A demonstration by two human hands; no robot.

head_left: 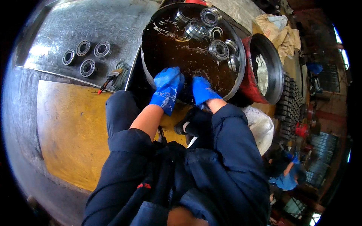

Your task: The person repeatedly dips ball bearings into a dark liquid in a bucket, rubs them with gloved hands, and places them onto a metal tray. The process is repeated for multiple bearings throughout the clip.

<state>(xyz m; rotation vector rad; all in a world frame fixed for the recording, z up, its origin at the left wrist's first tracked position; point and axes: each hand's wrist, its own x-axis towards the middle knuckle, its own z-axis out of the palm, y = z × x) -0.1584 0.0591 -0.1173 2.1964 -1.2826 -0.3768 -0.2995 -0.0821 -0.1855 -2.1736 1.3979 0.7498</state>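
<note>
Both my hands wear blue gloves and are side by side over the near rim of a round tub (pixel 240 71) of dark brown liquid. My left hand (pixel 166 84) is curled with its knuckles up, and wet streaks mark the glove. A little to its right, my right hand (pixel 203 90) bends down into the tub, also closed. Between them is a dark shape I cannot make out, and the gloves hide what the fingers grip. Several metal roller bearings (pixel 218 50) and rings lie in the tub's far and right part, with pale streaks floating about them.
Left of the tub, several bearings (pixel 102 49) and a brush (pixel 111 76) lie on a metal-topped table (pixel 109 19). A yellow board (pixel 71 132) lies nearer. On the right are a red drum (pixel 252 75), a white sack (pixel 260 128) and stacked dark parts (pixel 289 98). Another person (pixel 288 177) is farther right.
</note>
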